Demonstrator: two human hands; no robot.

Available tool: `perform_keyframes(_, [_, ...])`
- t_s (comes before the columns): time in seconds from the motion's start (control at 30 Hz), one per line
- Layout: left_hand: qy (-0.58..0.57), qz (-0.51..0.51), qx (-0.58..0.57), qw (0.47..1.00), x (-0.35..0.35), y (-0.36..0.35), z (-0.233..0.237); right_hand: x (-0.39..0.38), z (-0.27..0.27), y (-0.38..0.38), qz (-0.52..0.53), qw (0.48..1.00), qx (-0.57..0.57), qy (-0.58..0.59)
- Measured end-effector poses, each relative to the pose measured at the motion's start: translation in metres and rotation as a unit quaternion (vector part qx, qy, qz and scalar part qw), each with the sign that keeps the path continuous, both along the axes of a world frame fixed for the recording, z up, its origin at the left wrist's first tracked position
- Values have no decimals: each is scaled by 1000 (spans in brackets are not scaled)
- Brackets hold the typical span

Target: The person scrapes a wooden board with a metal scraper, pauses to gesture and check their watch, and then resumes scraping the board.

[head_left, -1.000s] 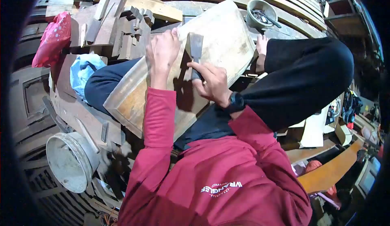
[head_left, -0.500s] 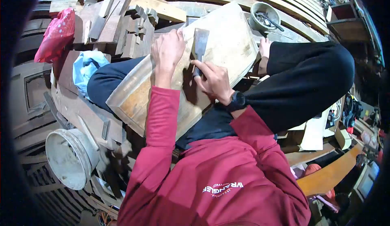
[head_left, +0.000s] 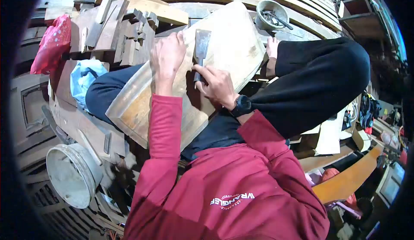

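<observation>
Right hand (head_left: 215,84) clenched around chisel (head_left: 201,43) handle, blade pointing 12 o'clock on board (head_left: 235,37). Left hand (head_left: 167,56) palm-down on board at blade's 9 o'clock; grip indeterminable.

Far corner left bare, sides hemmed
The pale wooden board (head_left: 235,41) is shut in by stacked wooden offcuts (head_left: 116,28), a grey bowl of metal bits (head_left: 271,13) and a black-trousered knee (head_left: 323,72).

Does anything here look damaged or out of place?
The pale wooden panel lies askew across the person's legs, its surface patchy and stained. The right hand holds a flat metal scraper on it; the left hand rests beside.
</observation>
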State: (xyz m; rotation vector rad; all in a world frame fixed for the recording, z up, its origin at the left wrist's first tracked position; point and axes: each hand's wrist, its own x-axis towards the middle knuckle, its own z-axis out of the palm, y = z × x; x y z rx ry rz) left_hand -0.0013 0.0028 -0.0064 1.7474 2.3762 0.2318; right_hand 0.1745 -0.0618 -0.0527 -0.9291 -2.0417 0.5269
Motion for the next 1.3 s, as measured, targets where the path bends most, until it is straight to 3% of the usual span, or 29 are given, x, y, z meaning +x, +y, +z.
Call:
perform_keyframes(0.13, [11,-8,11,1000,-2,-1,0,12,17,-7,43,996,15,77])
perform_keyframes(0.23, [10,-12,26,1000,-1,-5,-5,6,8,-4,13,1000,-13,-11])
perform_keyframes(0.27, [8,-13,29,999,-1,-2,-4,3,-8,-2,11,1000,4,-4])
perform_keyframes(0.4, [14,-13,35,999,-2,-2,-2,12,17,-6,52,995,34,80])
perform_keyframes(0.53, [10,-13,27,999,0,-1,-2,2,-1,0,13,1000,-2,-20])
perform_keyframes(0.67, [5,1,6,1000,3,-3,6,9,17,-7,30,996,25,79])
perform_keyframes(0.8, [-2,-9,17,1000,0,-2,-3,-2,3,0,-11,1000,-16,3])
perform_keyframes(0.93, [8,-7,9,1000,0,-3,-2,4,20,-6,7,995,14,100])
perform_keyframes(1.03, [12,-16,11,1000,1,-4,4,1,6,-1,-7,1000,-14,23])
perform_keyframes(1.13, [12,-18,16,1000,-1,0,-7,3,12,-2,-7,1000,3,21])
perform_keyframes(1.23, [2,-7,11,1000,-3,-2,-3,10,24,-7,26,995,5,91])
perform_keyframes(1.3, [-2,-13,6,1000,1,-4,4,2,11,-8,16,999,-16,36])
